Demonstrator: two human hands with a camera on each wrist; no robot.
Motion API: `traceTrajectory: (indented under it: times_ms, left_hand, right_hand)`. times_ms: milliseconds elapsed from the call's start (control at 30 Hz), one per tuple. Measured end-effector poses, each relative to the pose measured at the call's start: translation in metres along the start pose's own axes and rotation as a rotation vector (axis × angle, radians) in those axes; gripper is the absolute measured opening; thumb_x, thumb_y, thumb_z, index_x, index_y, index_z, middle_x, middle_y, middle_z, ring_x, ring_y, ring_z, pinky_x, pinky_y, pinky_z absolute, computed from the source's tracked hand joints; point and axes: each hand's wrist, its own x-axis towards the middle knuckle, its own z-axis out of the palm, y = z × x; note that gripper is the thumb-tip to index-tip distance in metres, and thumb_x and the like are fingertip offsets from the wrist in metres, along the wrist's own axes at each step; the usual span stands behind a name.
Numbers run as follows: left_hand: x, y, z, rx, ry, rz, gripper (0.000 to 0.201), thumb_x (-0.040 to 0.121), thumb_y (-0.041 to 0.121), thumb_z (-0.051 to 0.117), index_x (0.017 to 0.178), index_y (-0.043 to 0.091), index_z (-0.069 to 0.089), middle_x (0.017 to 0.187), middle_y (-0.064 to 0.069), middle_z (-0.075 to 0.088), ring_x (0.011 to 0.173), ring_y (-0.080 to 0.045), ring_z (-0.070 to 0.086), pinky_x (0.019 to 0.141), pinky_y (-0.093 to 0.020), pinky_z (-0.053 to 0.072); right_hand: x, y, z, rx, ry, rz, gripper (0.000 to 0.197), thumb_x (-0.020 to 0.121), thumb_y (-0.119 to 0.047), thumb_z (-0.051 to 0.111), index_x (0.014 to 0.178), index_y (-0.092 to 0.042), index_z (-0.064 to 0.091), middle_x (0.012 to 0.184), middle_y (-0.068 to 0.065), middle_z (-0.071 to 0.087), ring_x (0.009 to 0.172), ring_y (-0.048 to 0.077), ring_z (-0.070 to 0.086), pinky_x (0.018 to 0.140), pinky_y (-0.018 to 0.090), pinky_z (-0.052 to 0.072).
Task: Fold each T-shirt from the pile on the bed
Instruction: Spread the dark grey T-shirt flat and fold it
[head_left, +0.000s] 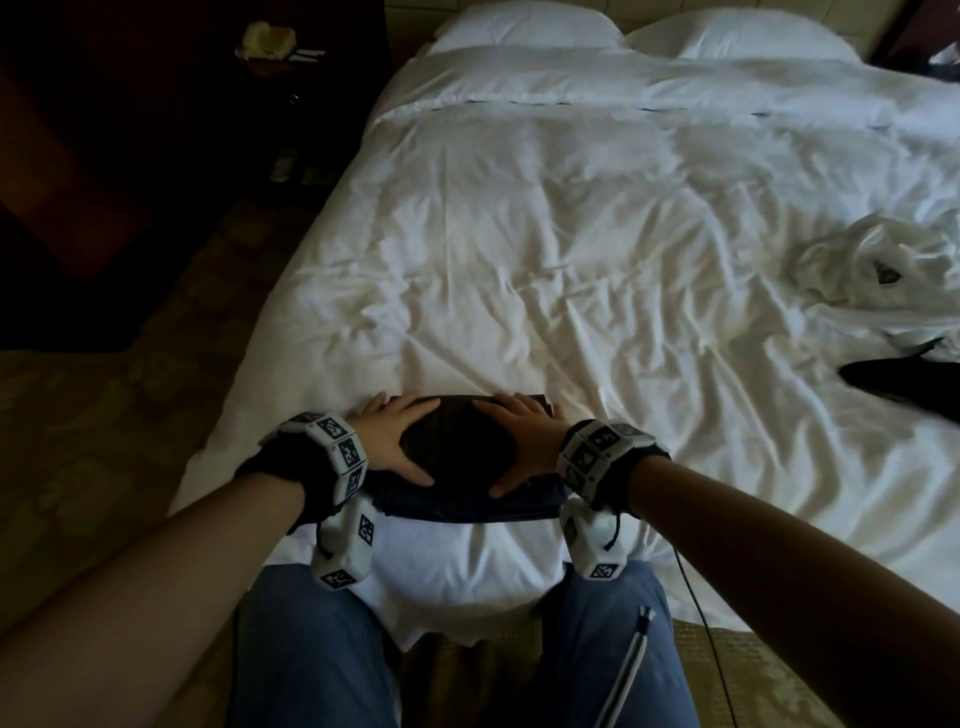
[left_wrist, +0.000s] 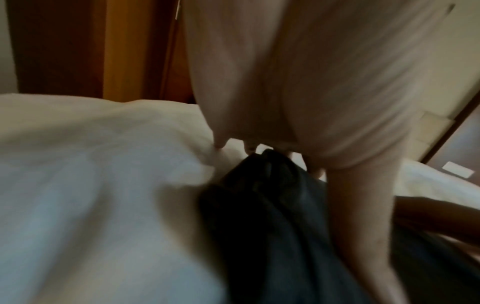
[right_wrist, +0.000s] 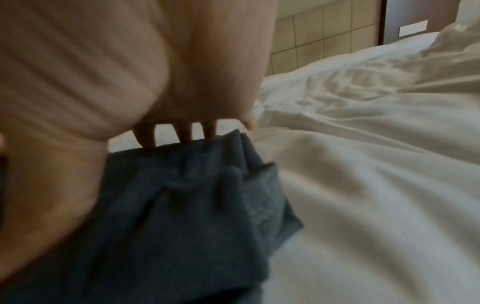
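Two flat hands, left hand (head_left: 387, 441), right hand (head_left: 524, 441), dark folded T-shirt (head_left: 460, 452), bed (head_left: 571, 249) edge

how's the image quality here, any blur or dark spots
Head view: sharp on the white bed, but the floor and furniture at left sink into near black. Left wrist view: motion-smeared, the left hand and dark folded T-shirt soft. Right wrist view: the right hand streaked with blur, sheet folds clearer.

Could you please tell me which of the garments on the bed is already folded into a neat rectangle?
The dark T-shirt at the near edge, under both flat hands; the white garment and black garment at far right lie crumpled.
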Motion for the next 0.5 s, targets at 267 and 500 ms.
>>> traceTrajectory:
  times_ms: [267,500]
  left_hand:
    - [0.009,-0.020,-0.001,0.066,-0.035,0.038,0.123,0.068,0.036,0.083,0.151,0.025,-0.006,0.159,-0.004,-0.005,0.146,-0.027,0.003,0.118,-0.039,0.014]
    - [0.004,-0.040,-0.002,-0.710,0.080,-0.015,0.106,0.078,0.017,0.077,0.152,0.022,0.001,0.150,-0.009,0.032,0.136,-0.024,0.036,0.114,-0.039,0.031]
  right_hand:
    - [-0.004,0.033,0.010,-0.040,-0.121,0.037,0.125,0.063,-0.051,0.081,0.150,-0.034,-0.008,0.158,-0.003,-0.010,0.145,0.024,-0.013,0.110,0.064,0.002]
    - [0.013,0.024,-0.012,0.325,0.216,0.112,0.046,0.089,-0.050,0.054,0.127,-0.023,0.054,0.133,0.004,0.050,0.132,0.027,0.038,0.108,0.048,0.031]
